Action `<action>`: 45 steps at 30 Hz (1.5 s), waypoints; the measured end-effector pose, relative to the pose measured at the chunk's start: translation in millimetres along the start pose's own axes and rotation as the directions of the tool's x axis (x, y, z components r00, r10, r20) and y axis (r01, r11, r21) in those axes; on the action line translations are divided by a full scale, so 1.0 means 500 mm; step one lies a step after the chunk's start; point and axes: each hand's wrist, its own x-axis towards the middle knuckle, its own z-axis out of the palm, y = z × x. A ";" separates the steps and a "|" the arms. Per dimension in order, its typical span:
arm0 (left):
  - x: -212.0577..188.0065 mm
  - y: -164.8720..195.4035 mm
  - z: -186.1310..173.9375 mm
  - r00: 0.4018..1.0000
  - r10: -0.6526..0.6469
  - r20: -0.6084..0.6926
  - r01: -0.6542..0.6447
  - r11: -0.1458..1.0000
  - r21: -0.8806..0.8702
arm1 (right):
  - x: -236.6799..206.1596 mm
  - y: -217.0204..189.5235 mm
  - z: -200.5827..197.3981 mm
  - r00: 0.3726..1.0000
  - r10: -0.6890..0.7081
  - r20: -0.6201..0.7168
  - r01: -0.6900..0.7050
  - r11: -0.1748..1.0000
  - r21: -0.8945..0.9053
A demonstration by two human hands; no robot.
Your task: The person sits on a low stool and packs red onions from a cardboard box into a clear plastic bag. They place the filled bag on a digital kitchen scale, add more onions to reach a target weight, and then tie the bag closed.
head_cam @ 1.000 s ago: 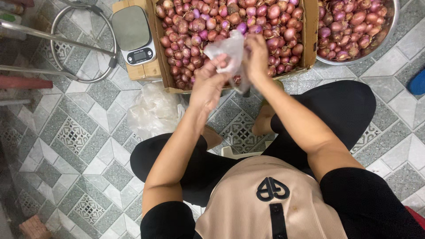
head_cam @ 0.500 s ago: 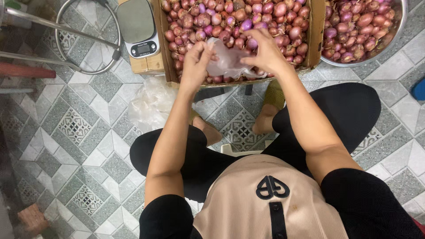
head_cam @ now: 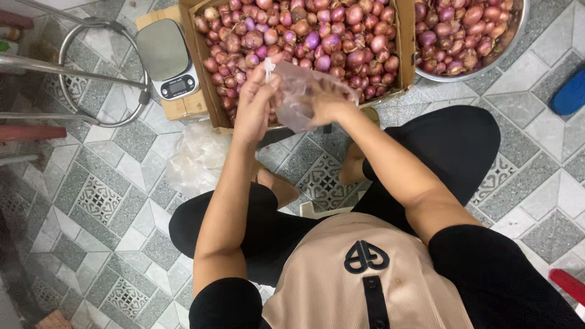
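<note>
Both my hands hold a clear plastic bag [head_cam: 298,91] over the near edge of a cardboard box [head_cam: 204,52] full of red shallots [head_cam: 304,33]. My left hand [head_cam: 256,103] pinches the bag's left rim between thumb and fingers. On the bag's right side, my right hand [head_cam: 329,100] grips it, fingers partly behind the plastic. The bag looks nearly empty; I cannot tell if anything lies in it.
A digital kitchen scale [head_cam: 166,58] rests on a small box left of the shallots. A metal bowl [head_cam: 509,36] of shallots stands at the top right. A pile of clear bags [head_cam: 195,158] lies on the tiled floor by my left knee. A metal stool frame [head_cam: 79,73] stands at the left.
The bag has come down from above the shallots toward the box's near edge, and both hands have drawn it wider open. My view has shifted slightly.
</note>
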 end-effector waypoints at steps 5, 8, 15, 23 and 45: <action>0.002 -0.008 0.004 1.000 0.005 0.025 -0.007 0.997 0.071 | -0.023 0.001 -0.019 0.932 -0.087 -0.353 0.139 0.982 0.124; 0.006 -0.006 0.000 1.000 0.001 -0.007 -0.001 1.000 0.023 | -0.026 0.001 -0.025 0.993 -0.028 -0.111 0.063 0.943 0.326; -0.002 0.005 -0.028 0.994 0.094 -0.048 -0.090 0.992 0.085 | 0.014 0.215 -0.116 0.747 -0.047 -0.663 0.196 0.969 0.152; 0.012 -0.027 -0.042 0.973 0.187 -0.133 -0.180 0.981 0.066 | 0.150 0.316 0.040 0.906 0.289 -0.310 -0.254 0.956 0.149; 0.046 -0.018 -0.023 0.990 0.122 -0.067 -0.138 0.930 -0.340 | 0.071 0.407 -0.083 0.753 0.260 -0.605 0.649 -0.139 0.748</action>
